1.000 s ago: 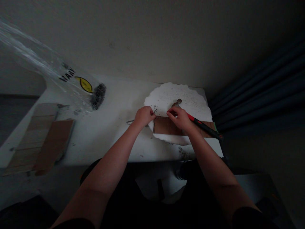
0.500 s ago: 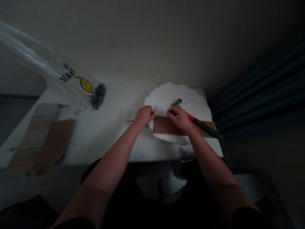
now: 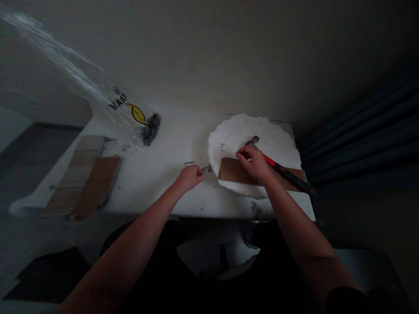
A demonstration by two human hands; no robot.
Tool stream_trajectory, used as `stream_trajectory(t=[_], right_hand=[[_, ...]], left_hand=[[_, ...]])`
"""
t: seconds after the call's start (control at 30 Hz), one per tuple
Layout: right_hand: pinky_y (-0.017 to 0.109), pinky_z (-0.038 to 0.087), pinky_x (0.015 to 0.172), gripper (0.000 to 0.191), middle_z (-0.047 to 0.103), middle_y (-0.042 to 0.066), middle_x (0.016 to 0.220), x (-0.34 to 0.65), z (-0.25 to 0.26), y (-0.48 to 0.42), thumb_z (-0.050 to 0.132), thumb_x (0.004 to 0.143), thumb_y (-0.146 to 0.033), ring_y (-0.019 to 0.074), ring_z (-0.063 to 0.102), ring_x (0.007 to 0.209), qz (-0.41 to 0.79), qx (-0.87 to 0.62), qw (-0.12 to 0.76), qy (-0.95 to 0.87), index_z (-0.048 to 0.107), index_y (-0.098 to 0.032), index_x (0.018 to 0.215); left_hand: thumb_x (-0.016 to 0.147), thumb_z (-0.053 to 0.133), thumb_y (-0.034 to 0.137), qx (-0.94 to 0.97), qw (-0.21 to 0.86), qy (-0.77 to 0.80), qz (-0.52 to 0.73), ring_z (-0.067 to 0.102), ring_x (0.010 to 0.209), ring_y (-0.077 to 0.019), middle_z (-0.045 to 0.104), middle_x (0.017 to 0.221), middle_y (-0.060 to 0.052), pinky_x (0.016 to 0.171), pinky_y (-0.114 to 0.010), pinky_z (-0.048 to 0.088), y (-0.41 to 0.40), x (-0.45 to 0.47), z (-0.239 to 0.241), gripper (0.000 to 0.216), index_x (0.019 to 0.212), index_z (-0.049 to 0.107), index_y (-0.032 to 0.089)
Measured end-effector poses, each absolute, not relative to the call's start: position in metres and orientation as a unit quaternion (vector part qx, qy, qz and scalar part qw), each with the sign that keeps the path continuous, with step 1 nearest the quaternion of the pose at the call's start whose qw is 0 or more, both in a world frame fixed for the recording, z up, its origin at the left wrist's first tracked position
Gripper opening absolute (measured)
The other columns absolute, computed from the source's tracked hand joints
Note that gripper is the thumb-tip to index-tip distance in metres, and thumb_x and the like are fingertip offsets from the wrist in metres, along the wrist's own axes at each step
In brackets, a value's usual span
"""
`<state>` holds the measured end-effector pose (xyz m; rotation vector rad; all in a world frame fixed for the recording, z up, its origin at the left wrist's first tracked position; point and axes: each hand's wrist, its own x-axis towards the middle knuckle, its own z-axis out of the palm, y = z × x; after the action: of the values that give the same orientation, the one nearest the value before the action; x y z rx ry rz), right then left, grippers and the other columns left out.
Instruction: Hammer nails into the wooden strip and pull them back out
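My left hand (image 3: 190, 177) is closed low over the white tabletop, left of the cardboard piece. Thin dark nails (image 3: 204, 169) show at its fingertips; exactly how many it grips is too small to tell. My right hand (image 3: 255, 162) has thumb and fingers pinched together above a brown wooden strip (image 3: 234, 171). Whatever is between those fingers is hidden. Just behind and partly under the right hand lies a hammer (image 3: 278, 168) with a red and black handle, its metal head toward the wall. Strip and hammer rest on a rough-edged white sheet (image 3: 225, 135).
More thin metal pieces (image 3: 189, 163) lie behind my left hand. Farther left are a pale plank (image 3: 73, 174) and a reddish-brown board (image 3: 98, 181). A clear plastic bag (image 3: 126, 115) with dark contents stands near the wall. A dark curtain (image 3: 366, 117) hangs at right.
My left hand has drawn back from the strip's left end, down and left to the tabletop beside the sheet. My right hand stays pinched over the strip. The view has shifted left.
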<state>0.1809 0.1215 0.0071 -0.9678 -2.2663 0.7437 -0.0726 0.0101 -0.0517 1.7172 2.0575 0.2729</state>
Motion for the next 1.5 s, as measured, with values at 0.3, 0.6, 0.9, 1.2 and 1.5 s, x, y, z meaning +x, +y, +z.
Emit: stream_trajectory(t=[0.3,0.6,0.9,1.2,1.5], right_hand=[[0.031,0.044,0.078,0.019,0.067,0.013,0.1,0.177,0.004,0.11,0.05,0.094,-0.021,0.0218,0.061,0.089,0.103,-0.415,0.129,-0.895,0.067,-0.014,0.098],[0.03,0.045,0.076,0.026,0.066,0.013,0.106,0.165,0.009,0.108,0.047,0.097,-0.023,0.0231,0.063,0.093,0.04,-0.406,0.024,-0.913,0.072,-0.015,0.103],[0.031,0.044,0.075,0.031,0.066,0.016,0.105,0.158,0.008,0.106,0.038,0.099,-0.017,0.0255,0.062,0.098,-0.022,-0.388,-0.011,-0.921,0.069,-0.012,0.101],[0.03,0.045,0.076,0.028,0.063,0.017,0.112,0.155,0.005,0.112,0.04,0.098,-0.017,0.0262,0.059,0.105,-0.018,-0.389,-0.037,-0.92,0.063,-0.01,0.113],[0.03,0.045,0.073,0.027,0.064,0.017,0.109,0.156,0.01,0.108,0.041,0.096,-0.014,0.0257,0.061,0.099,-0.017,-0.377,-0.037,-0.925,0.065,-0.012,0.107]], left_hand=[[0.081,0.054,0.017,0.687,0.18,0.702,0.047,0.066,0.088,-0.0263,0.07,0.095,-0.014,0.08,-0.036,0.048,-0.019,-0.059,-0.092,0.013,0.085,0.067,0.017],[0.083,0.061,0.042,0.657,0.197,0.721,0.096,0.063,0.075,-0.0191,0.069,0.079,-0.003,0.063,-0.027,0.039,0.002,-0.072,-0.059,0.022,0.089,0.065,0.022],[0.093,0.048,0.032,0.662,0.112,0.666,0.324,0.061,0.087,-0.0164,0.066,0.093,-0.005,0.083,-0.029,0.044,0.038,-0.045,-0.022,0.021,0.098,0.063,0.019],[0.086,0.061,0.04,0.774,0.119,0.571,0.246,0.048,0.125,-0.0283,0.057,0.131,-0.009,0.104,-0.042,0.034,0.059,-0.023,-0.026,0.043,0.125,0.06,0.023],[0.081,0.065,0.041,0.775,0.123,0.58,0.218,0.048,0.126,-0.0303,0.053,0.137,-0.011,0.105,-0.045,0.034,0.064,-0.025,-0.033,0.045,0.121,0.06,0.021]])
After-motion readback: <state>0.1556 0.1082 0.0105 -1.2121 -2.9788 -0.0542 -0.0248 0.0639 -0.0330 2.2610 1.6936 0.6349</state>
